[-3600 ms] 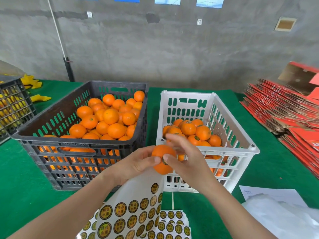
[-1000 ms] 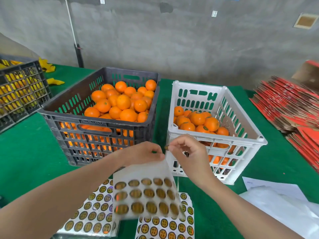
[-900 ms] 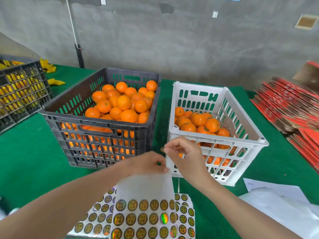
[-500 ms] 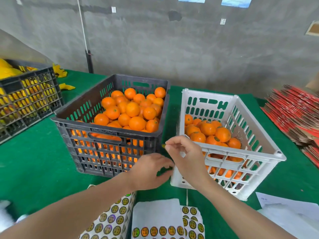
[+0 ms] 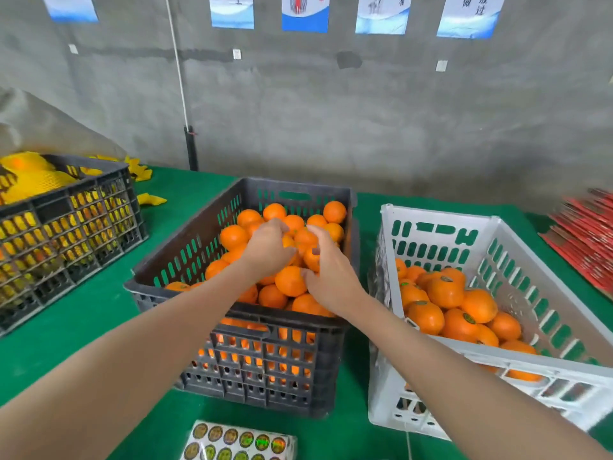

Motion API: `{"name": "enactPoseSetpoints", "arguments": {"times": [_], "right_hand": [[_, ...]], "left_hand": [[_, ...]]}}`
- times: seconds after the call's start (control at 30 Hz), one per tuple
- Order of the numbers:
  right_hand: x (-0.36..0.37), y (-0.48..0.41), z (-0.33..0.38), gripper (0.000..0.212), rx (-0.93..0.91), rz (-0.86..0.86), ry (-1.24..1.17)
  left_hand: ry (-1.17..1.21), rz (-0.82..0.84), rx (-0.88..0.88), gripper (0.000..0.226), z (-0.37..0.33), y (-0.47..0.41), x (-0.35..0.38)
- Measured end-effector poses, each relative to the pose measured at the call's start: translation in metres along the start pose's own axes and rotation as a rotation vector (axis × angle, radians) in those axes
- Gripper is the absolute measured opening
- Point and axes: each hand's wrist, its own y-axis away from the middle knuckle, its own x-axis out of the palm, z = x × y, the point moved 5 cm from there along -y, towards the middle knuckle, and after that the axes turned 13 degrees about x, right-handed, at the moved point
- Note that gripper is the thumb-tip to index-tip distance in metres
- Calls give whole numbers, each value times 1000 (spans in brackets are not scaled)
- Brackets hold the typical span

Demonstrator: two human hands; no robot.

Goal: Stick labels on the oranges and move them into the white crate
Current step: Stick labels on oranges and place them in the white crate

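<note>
A grey concrete wall (image 5: pixel 398 127) with five posters (image 5: pixel 305 11) cut off along its top edge backs a table under green cloth (image 5: pixel 83 327). Three crates stand on the cloth. A dark crate (image 5: pixel 265 366) sits in the middle and the white crate (image 5: pixel 441 234) just to its right, with a narrow strip of cloth between them. A second dark crate (image 5: pixel 66 227), well apart at the left, is packed with yellow foam nets (image 5: pixel 33 180). One stack of flat red cartons (image 5: pixel 587 234) lies at the right edge, partly out of the picture.

A person's two bare forearms reach over the near rim of the middle crate and hide part of the heap inside. The left hand (image 5: pixel 268 249) lies on top of the pile with its fingers curled down over the fruit; whether it has closed round one cannot be told. The right hand (image 5: pixel 331 277) is beside it, thumb against an orange and fingers bent. Whether a label is pinched there is too small to make out.

The unlabelled oranges (image 5: pixel 234 236) fill the middle crate in a heap too deep to count, with more showing through its slotted front. About a dozen labelled oranges (image 5: pixel 444 292) show in the white crate, and round stickers are visible on at least five.

One sheet of labels (image 5: pixel 238 441) lies on the cloth at the bottom edge, in front of the middle crate. It shows a full row of six round labels and part of a second row.
</note>
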Motion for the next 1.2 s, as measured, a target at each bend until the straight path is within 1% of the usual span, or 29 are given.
{"name": "enactPoseSetpoints", "arguments": {"times": [0.13,0.23,0.3,0.33,0.4,0.43,0.5,0.53,0.57,0.63,0.7,0.73,0.77,0.87,0.9,1.0,1.13,1.17,1.2], "right_hand": [[6,-4,-12,78,56,71,30],[9,-5,-12,80,54,106,57],[9,-5,-13,79,52,115,51],[8,-5,-13,79,56,109,42],[5,-6,-15,76,69,84,4],[4,-6,-16,74,79,69,-16],[1,-6,-18,68,102,28,-65],[-1,-6,-20,63,112,-10,-106],[-5,-5,-22,56,123,-58,-162],[-13,-2,-24,38,148,-143,-295],[-20,4,-23,21,169,-195,-401],[-24,6,-22,15,174,-212,-453],[-27,9,-20,12,182,-216,-512],[-39,17,-10,11,190,-153,-665],[-45,20,-5,13,161,-132,-680],[-62,32,9,17,59,-71,-644],[-74,47,12,13,17,-34,-546],[-77,49,10,11,13,-45,-519],[-81,51,8,9,8,-63,-491]], "left_hand": [[-350,368,35,60,44,-51,32],[-482,627,152,73,61,-70,63],[-476,686,159,84,69,-74,74],[-449,669,149,87,72,-75,75],[-308,588,79,81,78,-77,70],[-154,532,-9,75,81,-77,64],[283,389,-236,65,80,-71,48],[491,329,-319,64,76,-66,39],[673,292,-366,63,70,-60,30],[980,268,-354,69,50,-46,14],[1208,247,-287,79,27,-27,-1],[1295,231,-256,81,17,-16,-7],[1367,219,-229,84,7,-6,-11],[1487,235,-148,109,-24,21,-18],[1508,248,-129,110,-34,28,-19],[1569,274,-124,108,-60,44,-18],[1675,250,-203,105,-90,57,-8],[1685,236,-218,100,-97,60,-5],[1678,225,-224,90,-102,61,-2]]}}
